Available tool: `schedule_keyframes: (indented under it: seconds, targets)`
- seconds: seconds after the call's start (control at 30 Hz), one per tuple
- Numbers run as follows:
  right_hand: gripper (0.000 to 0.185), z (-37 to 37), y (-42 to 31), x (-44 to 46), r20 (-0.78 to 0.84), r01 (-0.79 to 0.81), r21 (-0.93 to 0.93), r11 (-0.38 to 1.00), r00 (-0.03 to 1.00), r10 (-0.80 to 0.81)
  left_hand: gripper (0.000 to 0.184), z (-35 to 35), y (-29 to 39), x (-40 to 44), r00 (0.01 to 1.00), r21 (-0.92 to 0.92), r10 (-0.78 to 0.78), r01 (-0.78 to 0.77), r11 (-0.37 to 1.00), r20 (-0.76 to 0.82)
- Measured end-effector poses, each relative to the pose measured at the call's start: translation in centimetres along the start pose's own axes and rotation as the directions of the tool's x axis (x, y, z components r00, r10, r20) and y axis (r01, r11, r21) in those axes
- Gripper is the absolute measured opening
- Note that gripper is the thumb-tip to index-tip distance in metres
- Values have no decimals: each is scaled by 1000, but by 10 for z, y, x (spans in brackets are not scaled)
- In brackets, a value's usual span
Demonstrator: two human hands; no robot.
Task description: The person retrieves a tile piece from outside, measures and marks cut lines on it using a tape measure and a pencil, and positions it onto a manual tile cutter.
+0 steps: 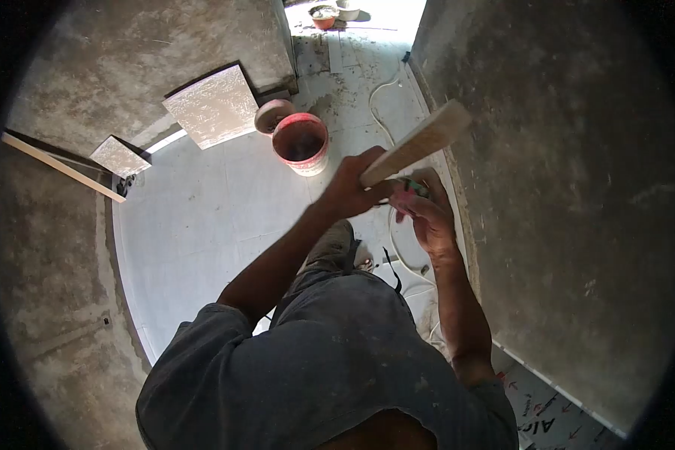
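Observation:
A long pale wooden bar (420,142) slants up to the right, its lower end in my left hand (352,184), whose fingers are wrapped round it. Close beside it, my right hand (431,214) is closed round a small green and pink object (409,193) that I cannot make out well. Both hands are in front of my body, almost touching each other. Beyond my left hand, a white bucket with a red rim (301,142) stands on the light floor (202,195).
A large tile (212,106) and a smaller one (121,156) lean by the left wall, near a long wooden strip (64,166). A round lid (274,116) is behind the bucket. A pale hose (375,109) runs along the right wall (562,187). Two bowls (323,18) stand at the doorway.

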State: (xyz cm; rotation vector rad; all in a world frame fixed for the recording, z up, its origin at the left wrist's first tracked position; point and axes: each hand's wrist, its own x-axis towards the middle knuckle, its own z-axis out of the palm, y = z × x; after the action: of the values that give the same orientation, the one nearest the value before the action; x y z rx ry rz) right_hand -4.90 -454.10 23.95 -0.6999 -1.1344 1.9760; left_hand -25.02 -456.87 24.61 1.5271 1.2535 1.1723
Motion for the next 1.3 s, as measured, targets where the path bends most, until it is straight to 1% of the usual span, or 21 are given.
schedule_keyframes:
  seconds: [0.1, 0.13, 0.2, 0.3, 0.37, 0.4, 0.5, 0.53, 0.63, 0.77, 0.8, 0.87, 0.9, 0.93, 0.97, 1.0, 1.07, 1.1, 1.17, 1.23, 1.3]
  targets:
    - [46, -20, -3, 95, 9, -2, -167, 986, 1000, 3, 30, -19, -28, 70, 994, -15, 87, -89, 996, -72]
    - [49, -35, 3, 123, 2, -13, -270, 963, 1000, 14, 31, -26, -42, 91, 999, -9, 15, -15, 1000, -29]
    - [50, -67, 11, 171, 6, -67, -264, 962, 997, 71, 32, -41, -72, 143, 991, 9, -118, 117, 993, 58]
    - [53, -102, 3, 229, -88, -181, -361, 915, 983, 160, 32, -54, -125, 230, 970, 86, -116, 100, 991, 213]
    - [53, -124, -9, 264, -155, -226, -486, 845, 973, 171, 32, -54, -141, 282, 940, -59, -125, 151, 987, 318]
    - [47, -135, -17, 286, -174, -239, -560, 793, 970, 170, 34, -57, -140, 310, 917, -32, -204, 228, 973, 343]
    - [39, -153, -48, 348, -161, -108, -709, 696, 987, -11, 35, -67, -156, 393, 859, 32, -309, 325, 945, 408]
    - [35, -155, -63, 372, -187, -113, -740, 663, 981, -41, 32, -72, -162, 420, 855, 24, -300, 320, 947, 423]
    - [36, -186, -80, 443, -108, -22, -810, 586, 988, -112, 23, -89, -184, 491, 859, -6, -288, 320, 947, 424]
    - [36, -238, -84, 559, 63, 103, -819, 565, 994, -90, 19, -117, -229, 570, 921, -95, -250, 289, 953, 300]
    - [36, -248, -90, 591, 121, 134, -814, 565, 991, -60, 21, -127, -231, 589, 921, -70, -294, 321, 945, 254]
    - [36, -275, -98, 665, 259, 233, -768, 597, 965, -43, 22, -152, -255, 632, 976, -39, -182, 188, 981, 121]
    - [35, -290, -101, 701, 307, 231, -768, 598, 951, 26, 22, -163, -262, 645, 991, -23, -125, 127, 992, 52]
    - [34, -305, -102, 742, 352, 229, -766, 600, 931, 94, 21, -182, -235, 657, 952, 11, -273, 277, 961, -142]
    - [32, -320, -101, 782, 392, 224, -765, 604, 906, 160, 23, -196, -234, 659, 893, -244, -339, 273, 931, -297]
    - [32, -337, -98, 815, 413, 192, -754, 629, 882, 227, 25, -210, -233, 661, 805, -469, -395, 168, 867, -442]
    - [32, -375, -91, 891, 460, 140, -742, 656, 818, 346, 31, -247, -199, 674, 567, -635, -576, 116, 764, -590]
    - [31, -388, -92, 925, 480, 166, -771, 615, 787, 389, 26, -276, -203, 668, 529, -402, -462, 232, 886, -712]
    - [29, -412, -87, 983, 514, 227, -816, 532, 707, 486, 20, -309, -205, 660, 469, -340, -342, 92, 936, -814]
    - [26, -433, -72, 1034, 520, 247, -830, 500, 667, 534, 18, -330, -192, 676, 396, -358, -366, 98, 929, -842]
    - [25, -444, -63, 1058, 530, 235, -827, 510, 625, 572, 17, -327, -202, 677, 368, -342, -361, 118, 932, -857]
